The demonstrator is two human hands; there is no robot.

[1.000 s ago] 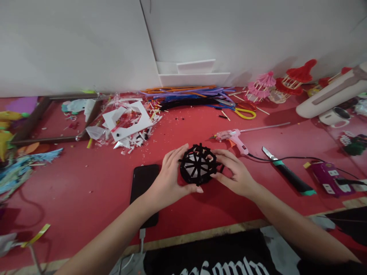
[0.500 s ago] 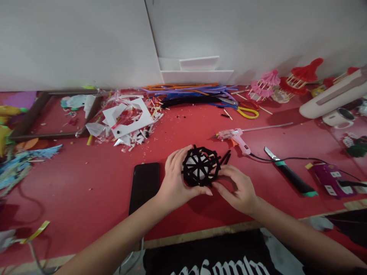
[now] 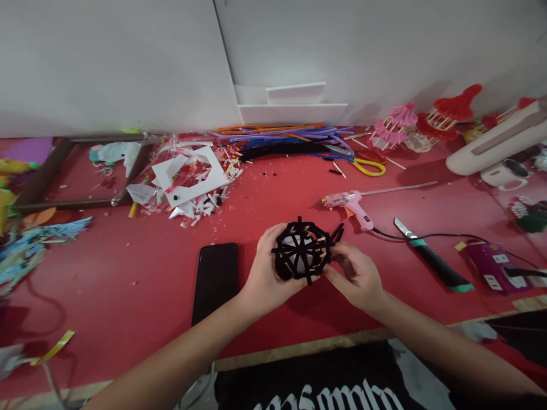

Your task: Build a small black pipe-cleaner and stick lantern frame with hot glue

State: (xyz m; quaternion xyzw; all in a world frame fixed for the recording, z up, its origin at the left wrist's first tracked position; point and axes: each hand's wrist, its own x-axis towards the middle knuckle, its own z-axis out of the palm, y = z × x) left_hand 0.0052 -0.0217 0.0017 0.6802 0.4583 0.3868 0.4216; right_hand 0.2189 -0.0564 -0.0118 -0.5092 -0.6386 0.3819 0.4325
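Note:
A round black web of pipe cleaners on wooden spokes [image 3: 301,250] is held over the red table [image 3: 128,267]. My left hand [image 3: 265,279] cups its left side, fingers curled round the rim. Pinching the web's right edge is my right hand [image 3: 356,276], where a loose black pipe-cleaner end [image 3: 337,233] sticks up. A white patch shows through the web's middle.
A black phone [image 3: 216,279] lies just left of my left hand. A pink glue gun [image 3: 352,205] and a green-black utility knife [image 3: 427,256] lie to the right. Coloured pipe cleaners [image 3: 282,139], yellow scissors [image 3: 370,166], paper scraps [image 3: 188,179] and small red and pink lanterns [image 3: 427,122] sit farther back.
The web has been turned slightly and lifted a little. My right hand slid from flat on its right rim to a pinch at its lower right edge; a loose end now sticks up.

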